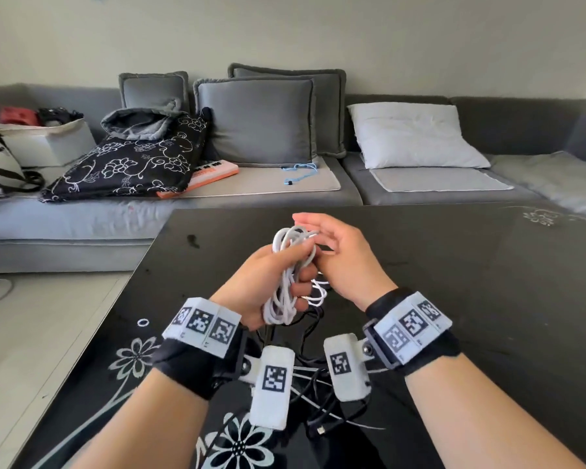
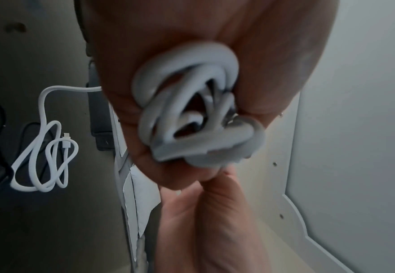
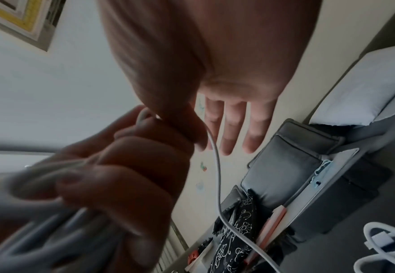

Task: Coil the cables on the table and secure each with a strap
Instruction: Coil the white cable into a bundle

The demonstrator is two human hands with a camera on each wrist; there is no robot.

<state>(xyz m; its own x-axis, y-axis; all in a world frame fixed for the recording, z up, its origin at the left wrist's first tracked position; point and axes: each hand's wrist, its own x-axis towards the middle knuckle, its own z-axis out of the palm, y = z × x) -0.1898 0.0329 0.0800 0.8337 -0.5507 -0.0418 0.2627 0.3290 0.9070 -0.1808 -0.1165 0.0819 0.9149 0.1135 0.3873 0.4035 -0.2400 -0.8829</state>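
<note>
glossy black glass with white flower prints makes up the table [image 1: 487, 282], which fills the lower half of the head view. nearest the bottom edge, between the two wrists, a tangle of black cables [image 1: 322, 411] lies on the glass, one plug end showing low in the middle. just above that, at the centre of the frame, the left hand [image 1: 268, 282] is held above the table with its fingers curled round a bundle of white cable [image 1: 286, 286], loops sticking out above and below the fist. in the left wrist view a grey strap [image 2: 205, 147] sits bunched against those loops by the fingertips. the right hand [image 1: 342, 255] is right beside it, thumb and forefinger pinching one strand of the same white cable at the top of the bundle, while its other three fingers [image 3: 231, 125] stick out straight. a second white cable [image 2: 49, 157] lies loosely looped on the glass at the left of the left wrist view. further back, across the upper half of the head view, a grey sofa [image 1: 420, 191] runs along the wall, with grey cushions [image 1: 257, 120], a white pillow [image 1: 413, 133] to the right, and a black flower-patterned cloth [image 1: 129, 164] at the left.
</note>
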